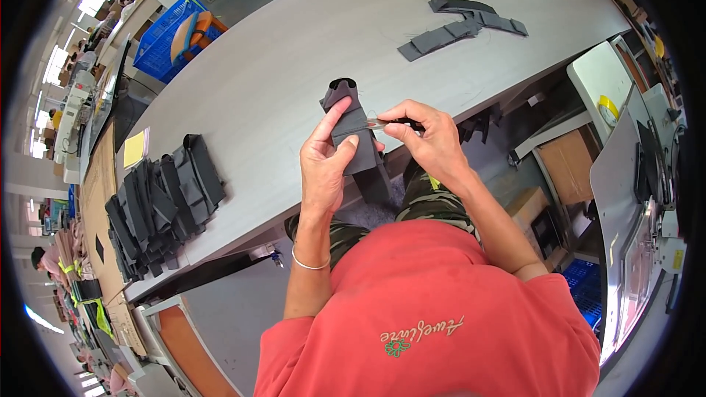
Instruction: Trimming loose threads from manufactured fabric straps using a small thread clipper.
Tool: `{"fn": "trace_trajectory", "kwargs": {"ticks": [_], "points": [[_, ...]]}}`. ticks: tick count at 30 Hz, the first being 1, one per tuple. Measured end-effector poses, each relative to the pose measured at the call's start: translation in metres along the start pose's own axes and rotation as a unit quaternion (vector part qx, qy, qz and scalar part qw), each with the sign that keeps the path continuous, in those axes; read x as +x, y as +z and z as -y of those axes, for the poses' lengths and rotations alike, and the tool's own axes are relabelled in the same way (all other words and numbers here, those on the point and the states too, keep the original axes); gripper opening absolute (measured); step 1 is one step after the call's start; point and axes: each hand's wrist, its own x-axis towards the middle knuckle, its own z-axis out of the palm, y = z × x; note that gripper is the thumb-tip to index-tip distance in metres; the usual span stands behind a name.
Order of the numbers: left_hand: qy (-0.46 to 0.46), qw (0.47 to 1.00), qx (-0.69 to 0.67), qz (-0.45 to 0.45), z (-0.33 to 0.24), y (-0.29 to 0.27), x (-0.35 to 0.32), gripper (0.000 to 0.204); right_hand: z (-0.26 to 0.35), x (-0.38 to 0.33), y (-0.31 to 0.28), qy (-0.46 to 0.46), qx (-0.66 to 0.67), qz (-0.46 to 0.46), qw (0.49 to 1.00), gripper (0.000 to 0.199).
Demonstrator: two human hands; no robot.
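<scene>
Near the table's front edge, my left hand (325, 165) grips a dark grey folded fabric strip (356, 148), its thumb on top and index finger stretched along it. The strip's far end curls into a loop, and its lower end hangs over the edge towards my lap. My right hand (430, 136) is closed round a small tool (406, 124) with a black handle and a thin metal tip. That tip touches or lies just over the strip's right edge, by a seam; the fingers hide much of the tool, so its exact kind does not show.
Several similar strips lie piled (162, 202) at the table's left, by a yellow paper pad (135, 148). More strips (467, 26) lie at the far right of the grey table (294, 51). A blue crate (165, 40) stands beyond its left edge; a machine panel (625, 198) rises on the right.
</scene>
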Motion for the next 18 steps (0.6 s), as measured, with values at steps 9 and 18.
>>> {"fn": "trace_trajectory", "kwargs": {"ticks": [9, 18], "points": [[-0.006, 1.0, 0.006, 0.006, -0.003, -0.002, 0.0, 0.051, -0.001, 0.001, -0.001, -0.079, -0.051, -0.054, 0.994, 0.015], [0.051, 0.977, 0.208, -0.017, -0.004, 0.009, -0.01, 0.024, 0.027, 0.018, 0.002, -0.101, -0.001, -0.025, 0.995, 0.022]]}}
